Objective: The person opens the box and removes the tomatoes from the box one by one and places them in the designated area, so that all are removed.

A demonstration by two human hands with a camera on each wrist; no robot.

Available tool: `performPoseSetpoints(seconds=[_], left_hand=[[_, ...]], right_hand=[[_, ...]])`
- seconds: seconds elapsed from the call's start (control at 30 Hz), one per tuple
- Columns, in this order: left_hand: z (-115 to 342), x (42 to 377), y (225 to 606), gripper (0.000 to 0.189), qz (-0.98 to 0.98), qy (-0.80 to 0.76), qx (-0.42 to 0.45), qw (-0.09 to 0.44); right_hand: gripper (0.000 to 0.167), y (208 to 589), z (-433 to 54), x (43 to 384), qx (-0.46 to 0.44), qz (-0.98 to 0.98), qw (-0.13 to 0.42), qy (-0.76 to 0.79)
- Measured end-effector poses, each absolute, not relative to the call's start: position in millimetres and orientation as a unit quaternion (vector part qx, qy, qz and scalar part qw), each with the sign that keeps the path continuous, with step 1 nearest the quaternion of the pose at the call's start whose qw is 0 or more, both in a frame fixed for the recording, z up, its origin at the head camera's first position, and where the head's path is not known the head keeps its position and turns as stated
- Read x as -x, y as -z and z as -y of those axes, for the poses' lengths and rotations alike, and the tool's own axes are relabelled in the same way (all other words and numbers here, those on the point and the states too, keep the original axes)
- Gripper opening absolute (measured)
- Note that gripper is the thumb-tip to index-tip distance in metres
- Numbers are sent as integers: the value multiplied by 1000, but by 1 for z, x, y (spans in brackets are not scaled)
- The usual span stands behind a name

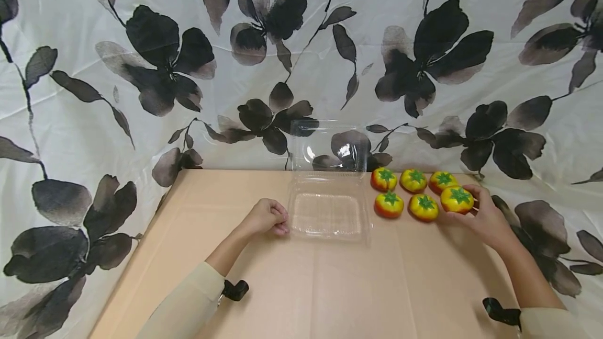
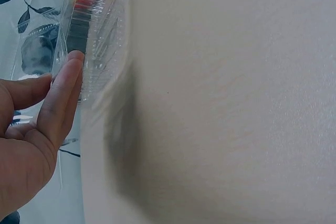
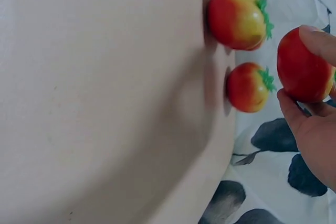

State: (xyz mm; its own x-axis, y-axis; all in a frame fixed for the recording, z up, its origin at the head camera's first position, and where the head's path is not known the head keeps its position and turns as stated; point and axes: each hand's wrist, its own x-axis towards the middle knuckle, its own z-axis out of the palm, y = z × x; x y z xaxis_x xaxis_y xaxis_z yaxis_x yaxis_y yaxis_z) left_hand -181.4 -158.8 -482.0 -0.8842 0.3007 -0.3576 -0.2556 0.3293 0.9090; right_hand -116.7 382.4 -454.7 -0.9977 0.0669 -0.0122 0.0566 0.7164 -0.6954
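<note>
A clear plastic clamshell container (image 1: 330, 213) lies on the table with its lid (image 1: 328, 145) folded back. My left hand (image 1: 269, 217) is at the container's left edge, and in the left wrist view its thumb and fingers (image 2: 63, 87) pinch the rim. My right hand (image 1: 485, 218) grips a red and yellow toy tomato (image 1: 457, 200) with a green leafy top. In the right wrist view this tomato (image 3: 303, 66) is held raised off the table between thumb and fingers. Several like tomatoes (image 1: 423, 207) stand in two rows to the container's right.
The tan table (image 1: 358, 286) ends at the back against a white cloth (image 1: 348, 77) printed with dark flowers. The folded-back lid reaches over that back edge. One tomato (image 1: 383, 179) stands close to the container's right side.
</note>
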Motion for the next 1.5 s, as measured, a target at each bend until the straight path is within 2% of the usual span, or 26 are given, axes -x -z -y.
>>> performPoseSetpoints(seconds=[0.33, 0.97, 1.2, 1.5], left_hand=[[159, 184, 485, 6, -779, -580, -14, 236], [159, 181, 477, 6, -777, -582, -18, 241], [159, 181, 477, 7, -773, -585, -18, 244], [159, 182, 480, 7, -772, -588, -22, 243]], right_hand=[[101, 469, -398, 124, 84, 929, -24, -358], [97, 493, -411, 137, 114, 929, -39, -350], [103, 499, -409, 131, 144, 913, -81, -374], [104, 502, -405, 132, 159, 917, -71, -359]])
